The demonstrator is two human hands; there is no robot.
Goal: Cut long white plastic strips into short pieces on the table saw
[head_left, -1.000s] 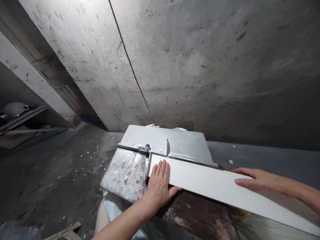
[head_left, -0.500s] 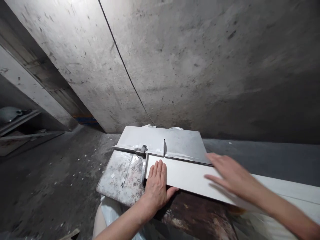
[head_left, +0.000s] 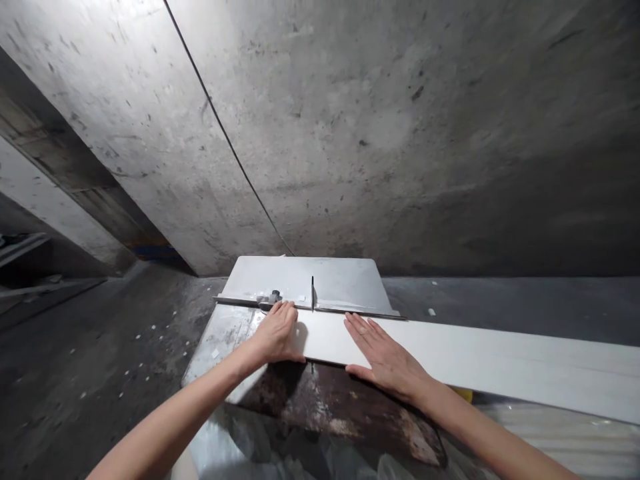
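A long white board lies across a small table saw, running off to the right. My left hand is closed at the board's left end, fingers bunched over the far corner and thumb along the near edge. Beside its fingertips is a small metal clamp-like stop on the metal fence. My right hand lies flat on the board, fingers stretched toward the fence, thumb at the near edge. A thin dark saw blade stands upright just behind the board, between the two hands.
Brown, worn wood forms the saw table's near part. Plastic sheeting hangs below it. A concrete wall with a dark cable rises behind. Small white offcuts lie on the floor. Pale wrapped strips lie beneath the board.
My left hand has shifted left from lying flat on the board to closing round its end. My right hand has moved left along the board and come down flat. The view has shifted slightly.
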